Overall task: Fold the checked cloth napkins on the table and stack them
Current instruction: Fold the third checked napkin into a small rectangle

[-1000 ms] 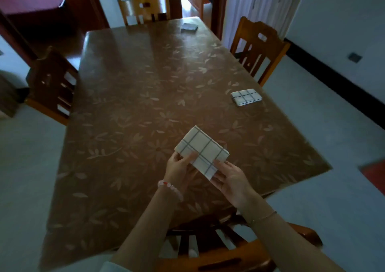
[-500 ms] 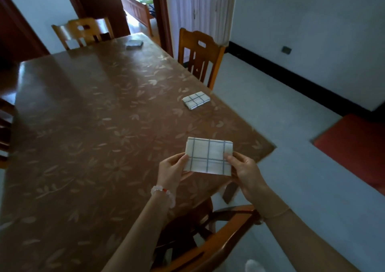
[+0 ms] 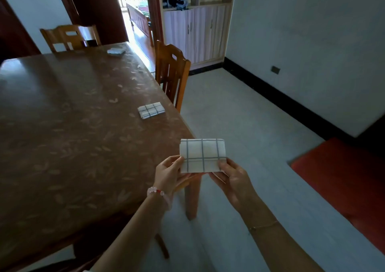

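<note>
So, the left hand (image 3: 168, 175) and right hand (image 3: 233, 178) each pinch a lower corner of the held napkin (image 3: 202, 155), thumbs on top. It's folded small and hangs in the air just off the near right corner of the table (image 3: 73, 136). A second napkin (image 3: 151, 110) lies folded by the right edge, further along. The cloth looks light and floppy, so the layers could fan open. I'd grip across the thick folded edge when setting it on the other one.

White napkin (image 3: 202, 154) with grey-blue checks; brown table (image 3: 73, 126) with leaf pattern
</note>
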Demonstrator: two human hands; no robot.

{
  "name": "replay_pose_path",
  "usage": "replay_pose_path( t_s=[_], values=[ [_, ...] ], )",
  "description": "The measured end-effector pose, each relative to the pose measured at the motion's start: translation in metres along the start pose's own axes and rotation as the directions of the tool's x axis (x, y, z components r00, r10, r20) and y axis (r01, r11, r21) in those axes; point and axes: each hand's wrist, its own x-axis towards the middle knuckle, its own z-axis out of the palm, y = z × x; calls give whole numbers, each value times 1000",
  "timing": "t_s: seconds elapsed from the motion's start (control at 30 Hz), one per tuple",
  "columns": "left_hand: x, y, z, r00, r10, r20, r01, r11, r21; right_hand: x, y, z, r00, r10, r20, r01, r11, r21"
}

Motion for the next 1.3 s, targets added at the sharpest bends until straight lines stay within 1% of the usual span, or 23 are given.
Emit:
replay_pose_path(
  t_s=[0.1, 0.23, 0.33, 0.43, 0.53, 0.63, 0.73, 0.83, 0.93, 1.1, 1.3],
  values=[
    [2, -14, 37, 1000, -12, 2, 12, 1000, -7, 8, -27, -31, 1000, 4, -15, -4, 1000, -29],
    [19, -23, 76, 999, -11, 51, 11, 1000, 1, 34, -58, -66, 1000, 16, -2, -16, 999, -31],
    [39, -22, 99, 997, -20, 75, 19, 1000, 9, 61, -75, -83, 998, 53, 20, -52, 998, -41],
    [70, -21, 123, 998, -9, 58, 7, 1000, 25, 96, -90, -93, 995, 94, 42, -92, 994, -63],
    [109, -15, 146, 1000, 7, 5, -7, 999, 37, 140, -108, -97, 992, 112, 57, -107, 991, -80],
    [157, -9, 165, 999, 15, -35, -14, 999, 30, 195, -128, -95, 988, 129, 85, -124, 990, -61],
    [204, 5, 186, 996, -18, -83, 13, 999, -52, 252, -150, -85, 981, 157, 118, -156, 988, -15],
    [247, 23, 202, 985, -66, -156, 44, 989, -141, 300, -169, -70, 969, 204, 139, -204, 979, -19],
    [280, 42, 209, 971, -57, -234, 14, 983, -181, 342, -179, -53, 950, 268, 162, -264, 963, -45],
    [321, 67, 201, 925, -40, -377, -77, 953, -292, 404, -183, -16, 878, 400, 263, -368, 915, -165],
    [360, 70, 184, 844, -25, -535, -167, 937, -306, 474, -164, 28, 765, 559, 320, -446, 819, -362]
  ],
)
